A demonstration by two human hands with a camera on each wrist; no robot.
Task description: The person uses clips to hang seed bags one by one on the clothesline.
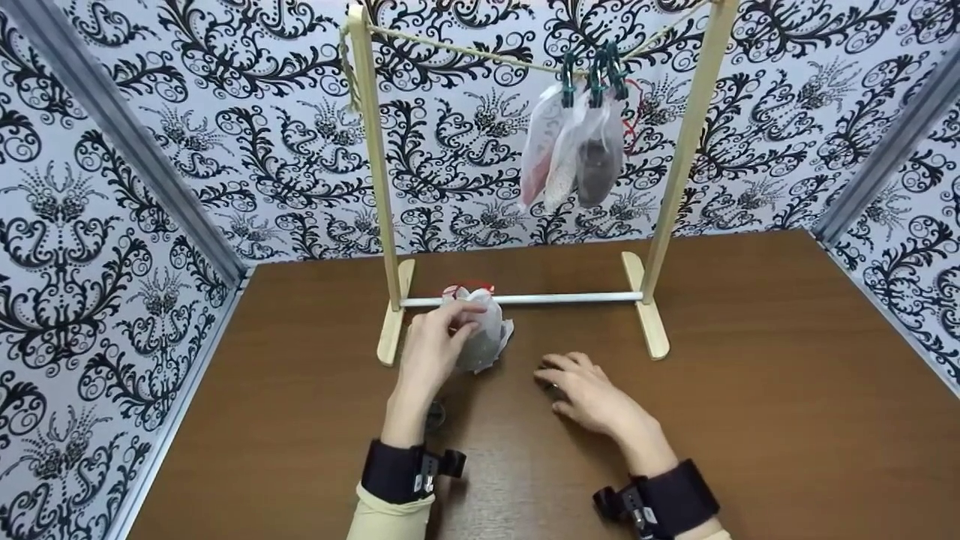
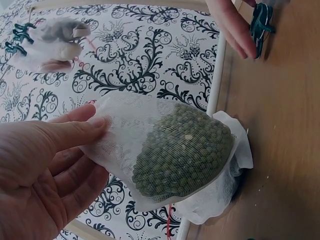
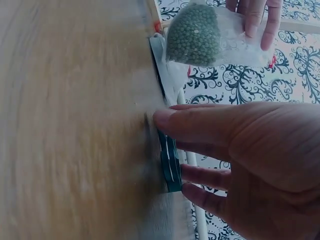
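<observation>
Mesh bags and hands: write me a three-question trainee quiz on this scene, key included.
1. True or false: the left hand is empty.
2. Multiple choice: how many bags hang from the rope? A) one B) three C) six
3. Fill the gap: the small thing right by the right hand is a green ____.

Key:
1. False; it pinches a mesh bag with green contents.
2. B
3. clip
</observation>
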